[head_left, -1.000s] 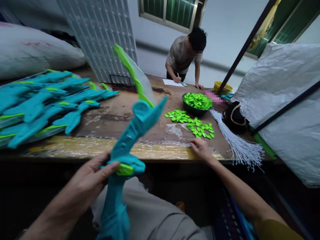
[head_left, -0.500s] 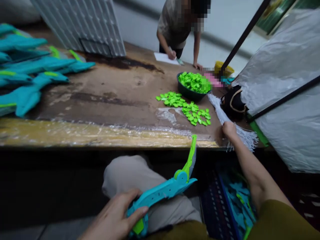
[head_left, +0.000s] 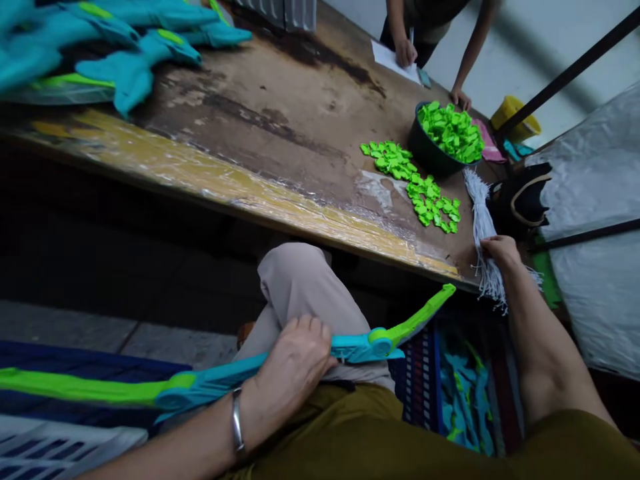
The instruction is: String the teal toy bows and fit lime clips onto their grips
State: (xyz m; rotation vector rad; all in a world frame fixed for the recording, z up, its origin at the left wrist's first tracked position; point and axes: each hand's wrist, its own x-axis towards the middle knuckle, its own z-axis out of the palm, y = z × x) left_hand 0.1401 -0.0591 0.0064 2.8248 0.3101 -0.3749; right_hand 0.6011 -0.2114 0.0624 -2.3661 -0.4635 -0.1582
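My left hand (head_left: 295,360) is wrapped round the middle of a long teal part (head_left: 225,375) with a lime-green arm at each end, held across my lap. At the table's right end, my right hand (head_left: 501,252) pinches at a bundle of thin white strings (head_left: 481,217) whose loose ends hang over the edge. Left of the bundle, small bright green pieces (head_left: 425,193) lie spread on the wooden table (head_left: 300,127). Behind them a dark bowl (head_left: 430,152) is heaped with more green pieces.
Teal parts (head_left: 135,63) are piled at the table's left. Across the table, a person's hand (head_left: 406,52) writes on white paper (head_left: 387,59). A blue crate (head_left: 417,387) with teal parts stands below right, a white basket (head_left: 75,443) lower left. A yellow bucket (head_left: 515,117) stands beyond.
The view has turned and shifted. My left hand now grips the teal part from above, and its far left green arm has come into view. My right hand stays at the strings.
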